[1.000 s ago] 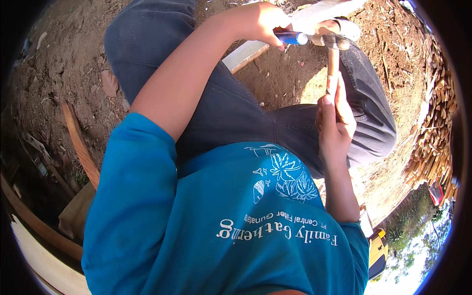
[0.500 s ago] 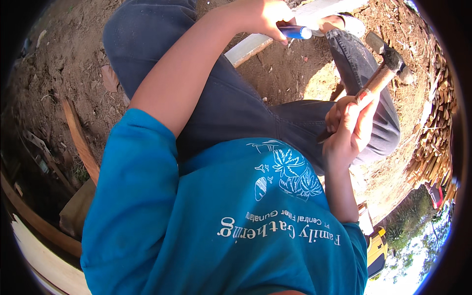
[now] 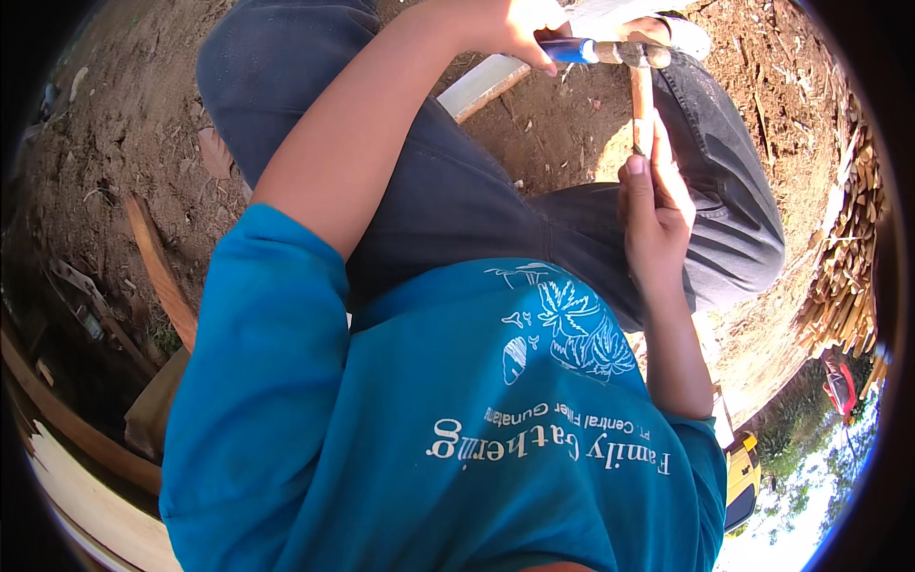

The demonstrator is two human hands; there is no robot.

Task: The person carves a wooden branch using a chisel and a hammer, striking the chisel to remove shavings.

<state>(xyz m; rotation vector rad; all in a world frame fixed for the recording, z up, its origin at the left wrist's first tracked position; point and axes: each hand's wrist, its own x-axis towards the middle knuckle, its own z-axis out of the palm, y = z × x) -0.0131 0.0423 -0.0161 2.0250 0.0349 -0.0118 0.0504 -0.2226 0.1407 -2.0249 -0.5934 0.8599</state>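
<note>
Head view, nearest first: a teal printed shirt (image 3: pixel 448 419) fills the lower frame, and dark trousers (image 3: pixel 457 191) cover bent legs above it, over bare reddish dirt (image 3: pixel 124 124).

Beyond the knees, the right hand (image 3: pixel 656 214) is wrapped around the wooden handle of a hammer (image 3: pixel 640 105), thumb up along the shaft. The handle rises to a worn metal head at the top of the frame. It looks dull and scuffed, the wood pale and dry.

Farther out, the left hand (image 3: pixel 510 27) is closed around the blue handle of a chisel (image 3: pixel 583 51), held level. Its grey butt end lies right at the hammer head, seemingly touching. The blade end is hidden behind the hand. Just under it lies a pale wooden board (image 3: pixel 486 84), running slantwise across the dirt.

The risk I judge from here: the fingers gripping the chisel sit close to the struck end, so a glancing blow off that small butt could land on knuckles. A loose hold on the smooth blue handle could also let the tool skid along the board.

At the far right edge lies a heap of split wood strips (image 3: pixel 843 276), well apart from both hands.
</note>
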